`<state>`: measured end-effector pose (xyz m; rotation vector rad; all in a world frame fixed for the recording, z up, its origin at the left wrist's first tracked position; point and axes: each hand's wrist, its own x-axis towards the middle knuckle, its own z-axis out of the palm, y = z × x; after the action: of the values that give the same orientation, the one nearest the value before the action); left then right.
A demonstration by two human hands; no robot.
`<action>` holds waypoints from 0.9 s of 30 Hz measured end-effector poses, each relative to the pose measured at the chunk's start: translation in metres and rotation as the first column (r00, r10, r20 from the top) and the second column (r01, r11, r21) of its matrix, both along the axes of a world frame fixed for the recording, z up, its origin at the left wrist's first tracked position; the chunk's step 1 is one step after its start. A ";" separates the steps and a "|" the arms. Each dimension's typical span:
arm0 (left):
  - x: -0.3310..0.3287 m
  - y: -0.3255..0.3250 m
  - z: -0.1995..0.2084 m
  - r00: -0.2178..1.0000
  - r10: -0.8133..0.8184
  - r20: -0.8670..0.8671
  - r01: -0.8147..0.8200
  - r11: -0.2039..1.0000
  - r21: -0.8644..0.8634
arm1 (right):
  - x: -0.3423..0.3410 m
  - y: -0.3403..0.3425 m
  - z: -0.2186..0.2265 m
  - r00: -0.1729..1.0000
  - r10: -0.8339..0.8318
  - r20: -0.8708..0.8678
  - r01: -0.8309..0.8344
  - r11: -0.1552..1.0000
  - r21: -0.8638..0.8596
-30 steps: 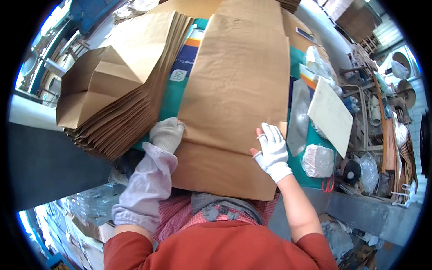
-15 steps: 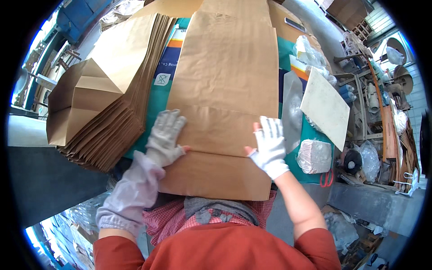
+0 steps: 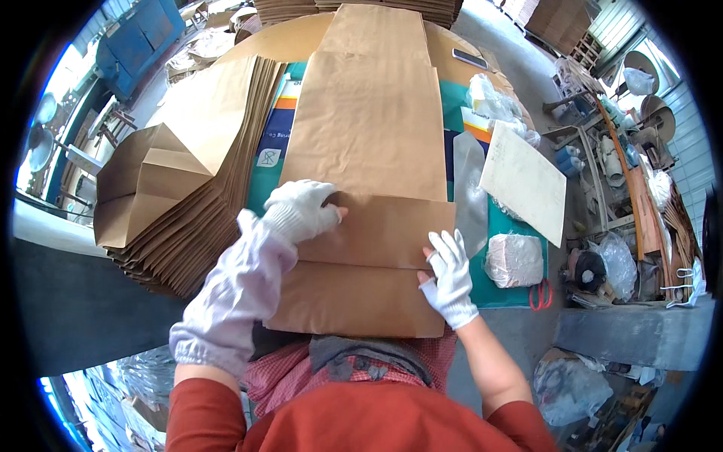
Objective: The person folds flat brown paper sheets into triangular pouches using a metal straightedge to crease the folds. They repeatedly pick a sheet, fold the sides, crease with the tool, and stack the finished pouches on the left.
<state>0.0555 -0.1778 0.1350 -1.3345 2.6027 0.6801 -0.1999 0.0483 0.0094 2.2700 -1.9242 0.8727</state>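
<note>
A long brown paper bag [image 3: 365, 128] lies in front of me, with a crosswise folded band [image 3: 384, 233] on its near part. My left hand [image 3: 305, 212], in a white glove and pale sleeve cover, is closed at the left end of the band's far edge. Its fingers are curled over with the thumb against the paper, and a small dark gap shows there. My right hand [image 3: 450, 280], gloved with thumb and a fingertip bare, rests on the band's right edge. Its fingers are stretched out and slightly apart.
To the left stands a fanned stack of brown paper bags [image 3: 188, 196]. On the right lie a white board [image 3: 523, 183], a wrapped pale block [image 3: 514, 261], red scissor handles [image 3: 541, 295], a clear plastic sheet [image 3: 470, 181] and crumpled plastic [image 3: 493, 99]. A phone [image 3: 470, 58] lies farther back.
My left hand has gone from lying flat to curled at the band's far edge, moving right. My right hand has slid slightly nearer me. The band's far edge now stands out from the bag.
</note>
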 end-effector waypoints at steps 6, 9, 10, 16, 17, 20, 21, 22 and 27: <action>0.055 0.067 0.008 0.911 -0.307 -0.277 0.156 0.876 -0.457 | 0.050 -0.010 0.058 0.995 0.096 -0.022 -0.098 0.989 -0.112; 0.057 0.077 0.015 0.912 -0.301 -0.280 0.147 0.875 -0.461 | 0.080 -0.040 0.090 0.992 0.122 -0.040 -0.126 0.983 -0.132; 0.057 0.077 0.017 0.916 -0.293 -0.275 0.146 0.881 -0.451 | 0.086 -0.048 0.096 0.994 0.103 -0.041 -0.108 0.985 -0.135; 0.053 0.067 0.012 0.917 -0.289 -0.273 0.149 0.887 -0.438 | 0.092 -0.052 0.089 0.993 0.106 -0.049 -0.112 0.985 -0.134; 0.050 0.063 0.013 0.917 -0.293 -0.269 0.160 0.891 -0.425 | 0.093 -0.049 0.090 0.993 0.114 -0.036 -0.118 0.983 -0.137; 0.028 0.041 0.007 0.980 -0.156 -0.123 0.109 0.938 -0.328 | 0.104 -0.042 0.092 0.984 0.171 -0.047 -0.177 0.944 -0.277; 0.020 0.033 0.009 0.996 -0.090 -0.013 0.083 0.960 -0.269 | 0.109 -0.037 0.090 0.978 0.198 -0.062 -0.207 0.920 -0.334; 0.009 0.026 0.011 0.995 -0.036 0.096 0.065 0.945 -0.322 | 0.113 -0.028 0.093 0.949 0.311 -0.043 -0.310 0.909 -0.278; -0.018 0.032 -0.037 0.926 -0.021 0.377 0.354 0.390 -0.850 | 0.087 -0.004 0.106 0.843 0.478 0.248 -0.469 0.878 -0.096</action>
<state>0.0379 -0.1458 0.0980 -1.0735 2.7759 -1.1427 -0.1130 0.0441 0.1159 2.7878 -1.4090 1.3038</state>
